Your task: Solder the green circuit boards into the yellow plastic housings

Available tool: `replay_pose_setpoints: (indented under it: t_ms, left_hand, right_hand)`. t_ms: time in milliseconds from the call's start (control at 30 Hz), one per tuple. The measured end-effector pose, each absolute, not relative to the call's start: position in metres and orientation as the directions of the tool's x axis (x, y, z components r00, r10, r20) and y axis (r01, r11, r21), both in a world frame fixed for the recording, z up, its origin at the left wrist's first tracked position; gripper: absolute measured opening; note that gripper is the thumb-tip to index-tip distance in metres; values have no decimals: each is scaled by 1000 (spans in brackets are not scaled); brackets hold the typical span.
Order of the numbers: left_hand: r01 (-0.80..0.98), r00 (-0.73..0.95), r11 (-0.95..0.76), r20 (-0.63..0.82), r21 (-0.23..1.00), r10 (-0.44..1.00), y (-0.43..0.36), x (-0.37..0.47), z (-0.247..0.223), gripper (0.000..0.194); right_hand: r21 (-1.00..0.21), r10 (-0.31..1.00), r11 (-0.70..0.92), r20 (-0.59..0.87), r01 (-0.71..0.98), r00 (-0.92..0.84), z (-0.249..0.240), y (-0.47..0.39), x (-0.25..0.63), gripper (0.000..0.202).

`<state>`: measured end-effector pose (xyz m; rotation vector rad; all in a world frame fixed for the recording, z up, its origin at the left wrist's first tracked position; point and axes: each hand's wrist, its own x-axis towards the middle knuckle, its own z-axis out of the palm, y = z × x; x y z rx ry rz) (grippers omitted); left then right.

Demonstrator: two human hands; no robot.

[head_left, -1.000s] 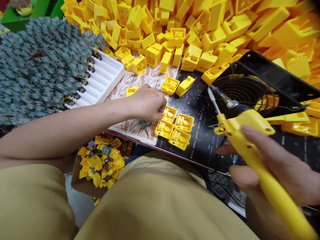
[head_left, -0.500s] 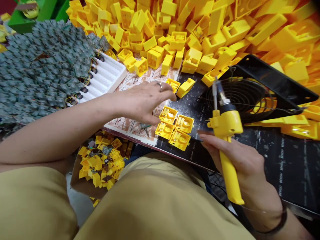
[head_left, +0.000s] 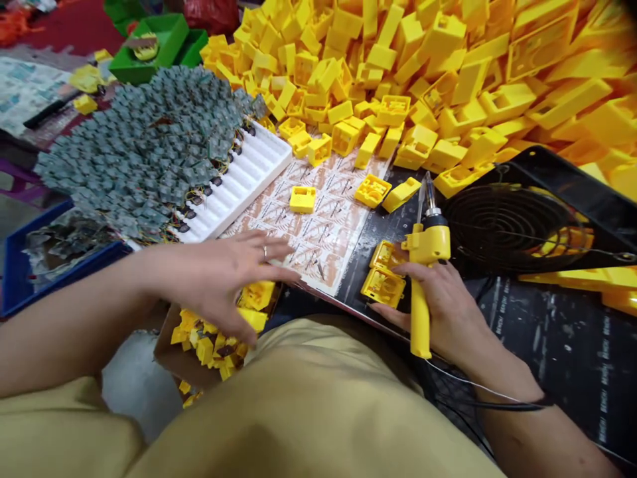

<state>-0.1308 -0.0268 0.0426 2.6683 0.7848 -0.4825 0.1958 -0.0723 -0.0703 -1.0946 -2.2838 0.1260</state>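
Yellow soldering iron (head_left: 423, 279) was gripped in right hand (head_left: 448, 312), fingers wrapped round the handle — long axis near vertical in view, tip pointed away toward the black fan (head_left: 502, 219); yellow housings (head_left: 383, 282) were touched just left of it; left hand (head_left: 223, 279) was held flat, fingers spread, over a box of yellow parts (head_left: 209, 345).

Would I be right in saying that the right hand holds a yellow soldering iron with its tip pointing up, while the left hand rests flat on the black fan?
Not quite. In the head view the left hand hangs over the box of yellow parts, far from the black fan. The rest stands: the right hand holds the yellow soldering iron, tip up.
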Motion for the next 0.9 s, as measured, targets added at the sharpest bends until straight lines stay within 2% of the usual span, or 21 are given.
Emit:
replay_pose_setpoints:
  t_ms: [67,133,200,233,300,367,433,500,600,633,667,767,833,900]
  left_hand:
    - [666,740,-728,-269,162,616,-1,-131,32,84]
    - [811,584,-581,-135,70,800,28,-117,12,74]
    - [847,529,-528,-168,56,832,47,-97,-6,54]
    - [852,524,-517,-164,87,836,52,-86,-11,48]
    - [812,573,-525,-176,255,800,50,-67,-13,41]
    - [726,634,-498,-181,474,752,40,-50,-10,41]
    - [682,640,-440,-186,584,745,28,-38,-9,44]
    - [737,594,-444,-175,510,785,22,-32,-11,44]
    - [818,565,-521,-170,242,808,27,-36,-15,44]
    - [836,542,-515,-141,188,828,31,-41,-15,44]
    - [850,518,-498,-99,175,850,36,-48,-15,44]
    - [829,528,-509,-24,233,849,40,-66,-9,47]
    - [818,559,-535,-73,211,826,30,-71,-6,54]
    - [802,597,-578,-205,150,776,14,-72,-5,66]
  right_hand:
    - [-310,728,661,489,684,-481,-71,-70,192,47]
    - [-298,729,654,495,695,-473,-71,-67,188,49]
    - [-304,736,650,482,697,-476,-69,-64,183,49]
    - [-309,737,651,474,693,-481,-69,-63,182,49]
    - [-313,737,655,467,688,-489,-67,-61,180,48]
    - [-302,740,645,473,701,-477,-67,-62,179,47]
    - [-289,751,629,468,722,-466,-67,-64,181,47]
    - [-286,759,619,457,731,-464,-68,-66,183,47]
    - [-298,764,617,448,728,-464,-70,-69,185,50]
    - [-305,764,618,448,725,-463,-71,-69,186,52]
    - [-312,765,618,448,721,-462,-71,-70,186,53]
    - [-335,767,618,455,711,-452,-70,-70,187,57]
    - [-343,765,619,466,706,-445,-70,-71,188,57]
    - [-345,760,622,480,703,-437,-69,-72,189,55]
